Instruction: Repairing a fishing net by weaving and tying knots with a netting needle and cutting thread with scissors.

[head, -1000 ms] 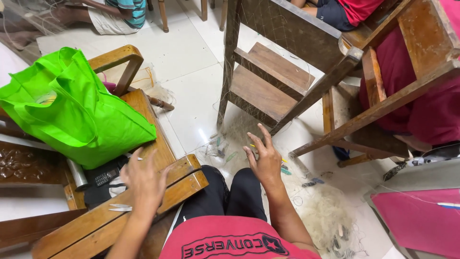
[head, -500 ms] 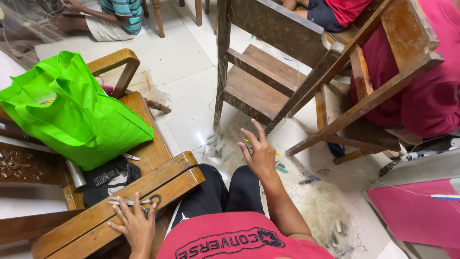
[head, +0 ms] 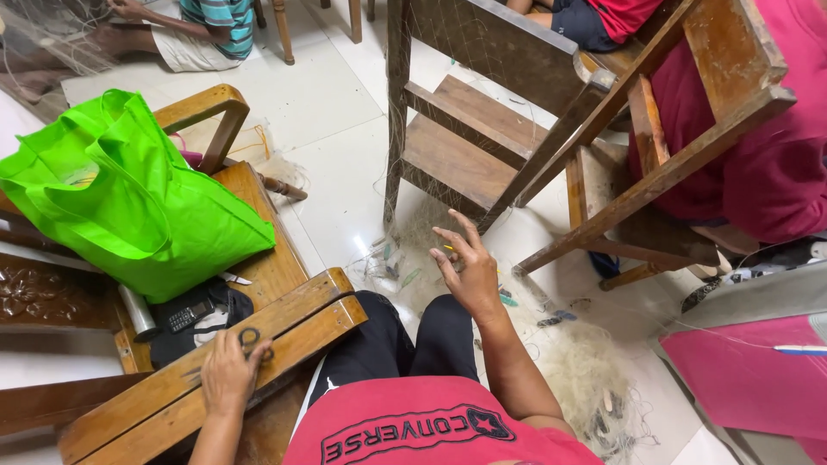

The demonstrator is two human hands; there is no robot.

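Two hands of mine are out over a pale tiled floor point(head: 336, 112), glossy and bare toward the top of the view, littered near my knees with a heap of fine fishing net point(head: 594, 379). My left hand point(head: 228, 375) rests on the sloped wooden armrest point(head: 284, 331) of the chair beside me, its grip narrow, fingers curled down onto a small pair of black scissors point(head: 251, 337) lying on that rail; whether they are pinched or only touched I cannot tell. My right hand point(head: 472, 267) hovers above the net strands with the grip wide, fingers spread and holding nothing I can make out.

On the chair seat to my left sits a bright green bag point(head: 129, 198), and just below it a dark pouch with a small black phone point(head: 189, 314). Ahead stands a wooden chair frame point(head: 482, 138) draped with net, its legs close to my right hand. Another wooden chair point(head: 680, 129) crowds the right side, a person in dark pink seated in it. A pink sheet point(head: 749, 379) lies at the lower right. Open floor remains only between the chairs ahead and to the left; my knees fill the gap below.
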